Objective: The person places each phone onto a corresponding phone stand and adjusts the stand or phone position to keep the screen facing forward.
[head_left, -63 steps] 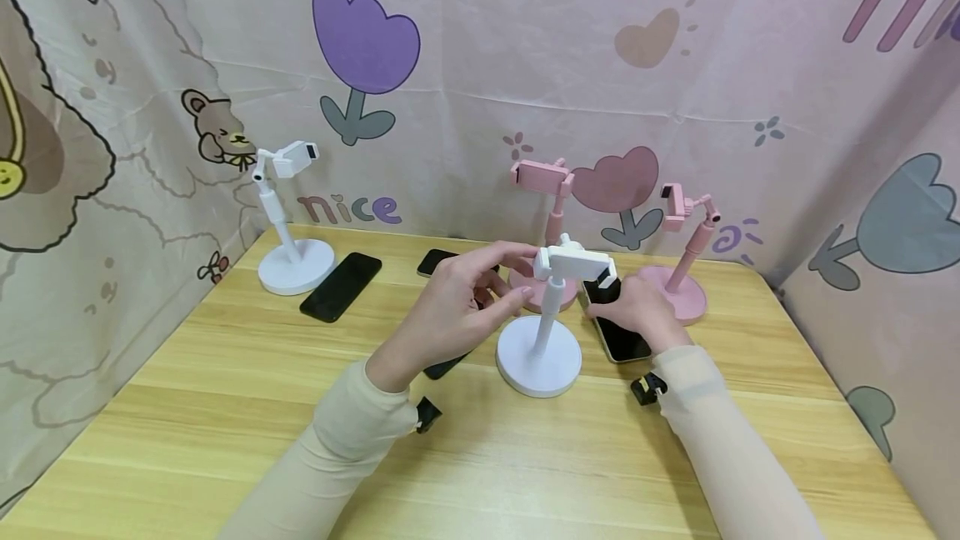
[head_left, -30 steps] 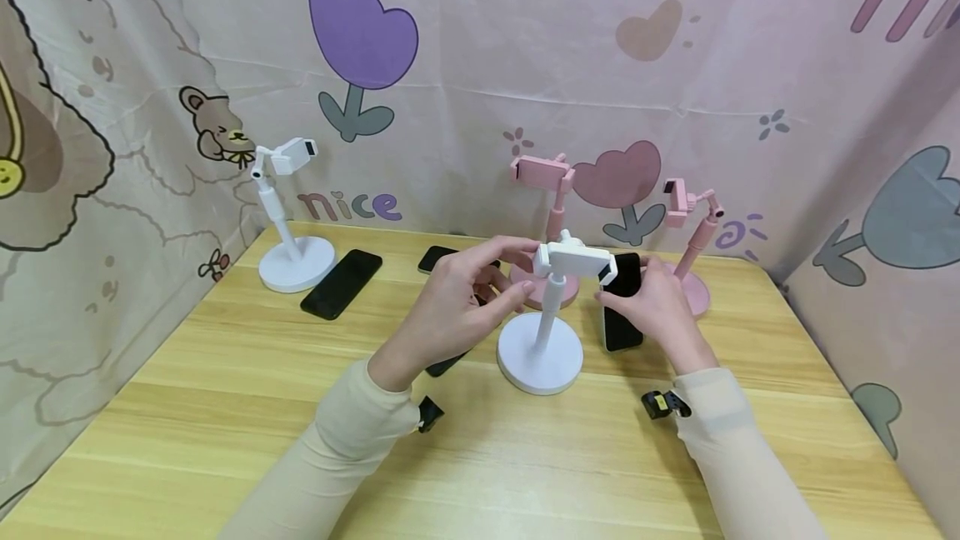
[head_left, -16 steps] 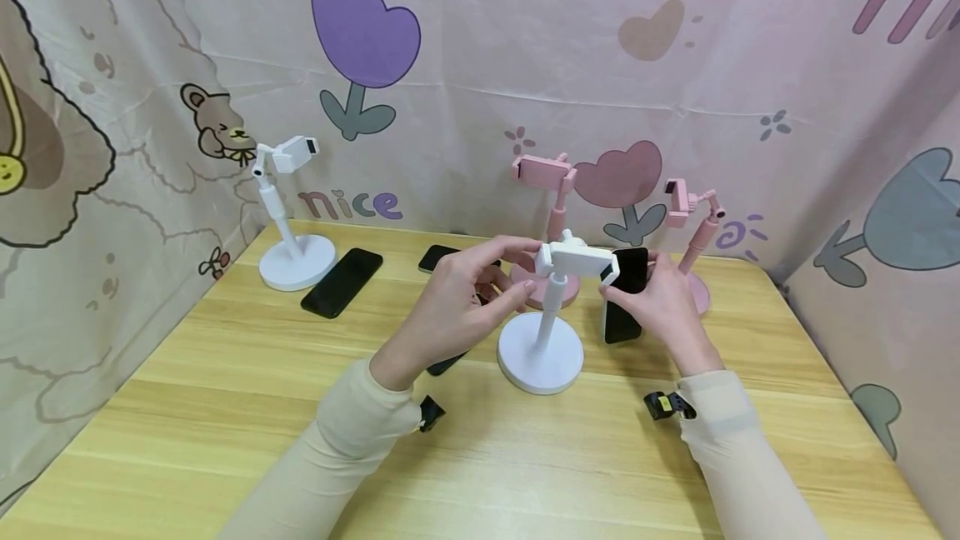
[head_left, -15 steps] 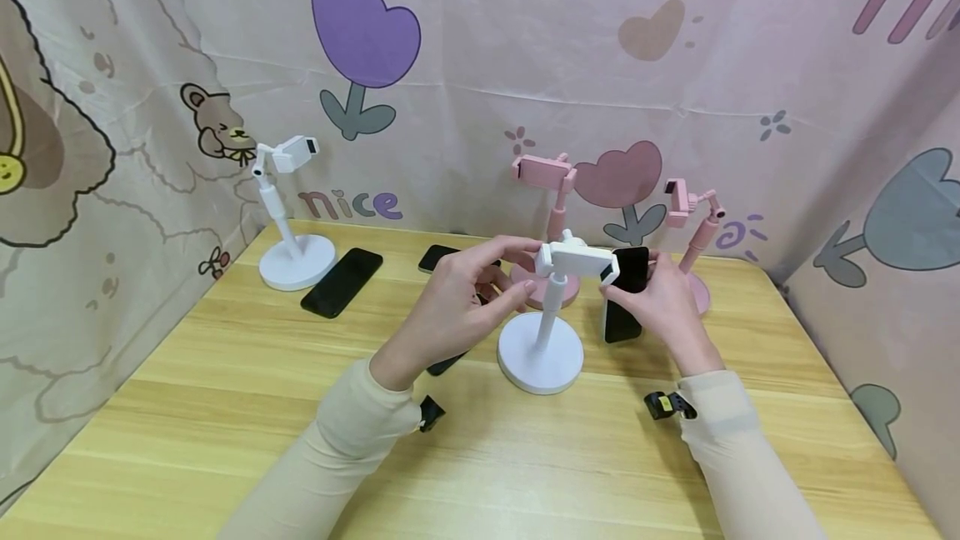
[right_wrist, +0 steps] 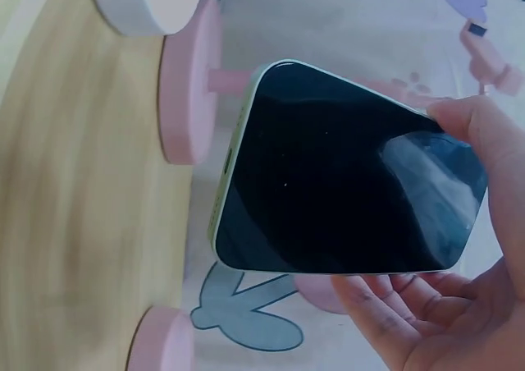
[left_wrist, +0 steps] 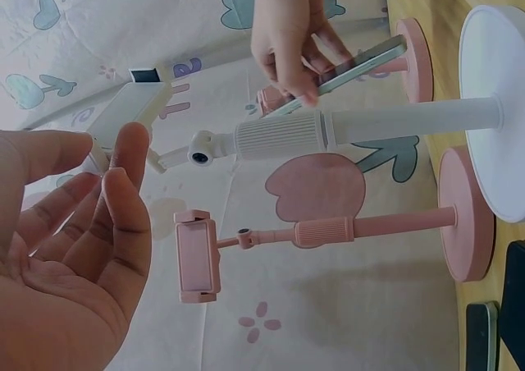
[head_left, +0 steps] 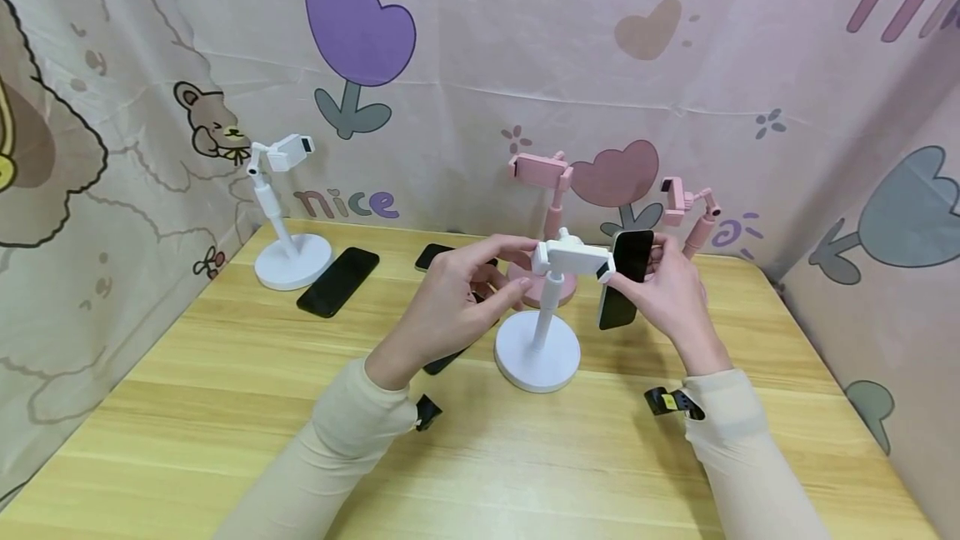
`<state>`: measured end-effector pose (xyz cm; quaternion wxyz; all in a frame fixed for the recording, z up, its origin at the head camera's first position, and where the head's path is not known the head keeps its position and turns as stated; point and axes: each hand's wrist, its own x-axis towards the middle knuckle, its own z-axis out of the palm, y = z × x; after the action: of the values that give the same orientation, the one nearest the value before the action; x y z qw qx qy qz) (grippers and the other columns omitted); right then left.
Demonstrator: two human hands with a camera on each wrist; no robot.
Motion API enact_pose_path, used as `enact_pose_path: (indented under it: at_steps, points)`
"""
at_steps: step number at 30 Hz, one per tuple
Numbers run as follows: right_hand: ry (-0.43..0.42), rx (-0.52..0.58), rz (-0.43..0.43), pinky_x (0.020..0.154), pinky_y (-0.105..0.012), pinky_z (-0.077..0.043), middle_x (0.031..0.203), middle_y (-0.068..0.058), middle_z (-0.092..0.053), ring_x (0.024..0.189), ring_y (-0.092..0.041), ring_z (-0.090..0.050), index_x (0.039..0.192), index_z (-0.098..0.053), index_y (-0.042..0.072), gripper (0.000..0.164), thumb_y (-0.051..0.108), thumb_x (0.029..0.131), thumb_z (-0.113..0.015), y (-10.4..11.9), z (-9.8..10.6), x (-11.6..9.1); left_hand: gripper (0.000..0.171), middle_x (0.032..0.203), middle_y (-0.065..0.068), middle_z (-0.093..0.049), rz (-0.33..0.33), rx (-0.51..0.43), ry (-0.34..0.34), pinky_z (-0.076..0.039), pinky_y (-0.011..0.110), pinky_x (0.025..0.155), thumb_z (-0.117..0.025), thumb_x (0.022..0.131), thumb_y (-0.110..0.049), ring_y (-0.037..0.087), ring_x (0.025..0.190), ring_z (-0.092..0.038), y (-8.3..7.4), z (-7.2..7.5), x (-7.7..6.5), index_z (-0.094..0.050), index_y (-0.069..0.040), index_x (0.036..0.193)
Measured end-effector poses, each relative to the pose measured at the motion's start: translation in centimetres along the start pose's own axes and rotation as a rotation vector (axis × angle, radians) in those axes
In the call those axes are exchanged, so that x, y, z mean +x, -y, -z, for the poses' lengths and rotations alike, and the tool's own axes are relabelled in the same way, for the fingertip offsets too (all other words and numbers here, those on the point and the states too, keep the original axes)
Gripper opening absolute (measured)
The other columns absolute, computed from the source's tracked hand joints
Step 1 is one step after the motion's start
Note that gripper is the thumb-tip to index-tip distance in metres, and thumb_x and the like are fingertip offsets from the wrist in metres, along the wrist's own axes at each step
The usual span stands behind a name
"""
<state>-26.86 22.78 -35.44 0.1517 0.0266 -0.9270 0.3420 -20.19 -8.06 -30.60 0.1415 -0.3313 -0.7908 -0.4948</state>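
A black-screened phone (head_left: 625,277) with a pale edge is off the table, tilted upright. My right hand (head_left: 675,290) grips its long edges, thumb on one side and fingers on the other. In the right wrist view the phone's dark screen (right_wrist: 344,174) faces the camera. A white phone stand (head_left: 537,348) stands between my hands, its clamp (head_left: 577,258) level with them. Beside the clamp's left end is my left hand (head_left: 465,298), fingers loosely bent; whether a fingertip touches the clamp is hard to tell. The left wrist view shows the left fingers (left_wrist: 123,199) close to that clamp.
Behind stand two pink phone stands (head_left: 555,219) (head_left: 699,236), and a white one (head_left: 292,261) is at the far left. Phones lie on the wooden table (head_left: 225,407): one at the left (head_left: 339,282), one at the back (head_left: 433,257), one under my left hand (head_left: 446,359). A printed curtain (head_left: 465,40) hangs behind.
My right hand has lifted the phone from the table and tilted it up beside the white stand's clamp. The left hand has stayed nearly still.
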Motion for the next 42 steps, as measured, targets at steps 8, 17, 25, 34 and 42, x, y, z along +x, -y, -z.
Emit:
enact_pose_path:
  at_steps: [8, 17, 25, 34, 42]
  points:
    - [-0.016, 0.105, 0.018, 0.085, -0.019, -0.049, 0.124, -0.020, -0.062, 0.104, -0.031, -0.068, 0.150, -0.041, 0.001, 0.087, 0.045, 0.090, -0.085, 1.1, 0.8, -0.3, 0.035, 0.113, 0.005, -0.078, 0.002, -0.001, -0.005, -0.060, 0.028, 0.061, -0.076, 0.100, -0.008, 0.019, 0.070, -0.072, 0.2, 0.1, -0.2, -0.070, -0.009, 0.134]
    - [-0.035, 0.210, 0.049, 0.080, -0.008, -0.050, 0.125, -0.019, -0.063, 0.100, -0.020, -0.066, 0.149, -0.040, 0.002, 0.080, 0.034, 0.091, -0.086, 1.7, 1.5, -0.7, 0.035, 0.113, 0.006, -0.078, -0.002, -0.005, -0.002, -0.059, 0.027, 0.060, -0.076, 0.100, -0.009, 0.017, 0.068, -0.071, 0.2, 0.1, -0.2, -0.070, -0.009, 0.135]
    - [-0.125, 0.284, 0.082, 0.080, -0.005, -0.054, 0.114, -0.004, -0.068, 0.096, -0.007, -0.065, 0.145, -0.044, 0.010, 0.076, 0.027, 0.087, -0.091, 2.7, 2.6, -1.2, 0.035, 0.113, 0.006, -0.079, -0.007, -0.008, 0.002, -0.059, 0.027, 0.060, -0.076, 0.100, -0.009, 0.015, 0.067, -0.070, 0.1, 0.0, 0.2, -0.070, -0.010, 0.135]
    - [-0.207, 0.385, 0.105, 0.077, -0.008, -0.053, 0.104, 0.010, -0.067, 0.091, -0.005, -0.065, 0.136, -0.051, 0.020, 0.066, 0.014, 0.084, -0.091, 3.9, 3.7, -1.9, 0.037, 0.115, 0.009, -0.079, 0.003, -0.043, 0.011, -0.063, 0.035, 0.063, -0.075, 0.100, -0.008, 0.005, 0.068, -0.072, -0.1, -0.1, 0.2, -0.070, -0.009, 0.137]
    - [-0.263, 0.462, 0.125, 0.066, -0.013, -0.046, 0.099, 0.013, -0.069, 0.080, -0.008, -0.061, 0.132, -0.054, 0.025, 0.064, 0.003, 0.081, -0.088, 5.1, 4.4, -2.8, 0.039, 0.114, 0.011, -0.079, 0.004, -0.083, 0.017, -0.066, 0.036, 0.065, -0.075, 0.100, -0.004, 0.004, 0.071, -0.076, 0.0, -0.1, 0.0, -0.069, -0.007, 0.138]
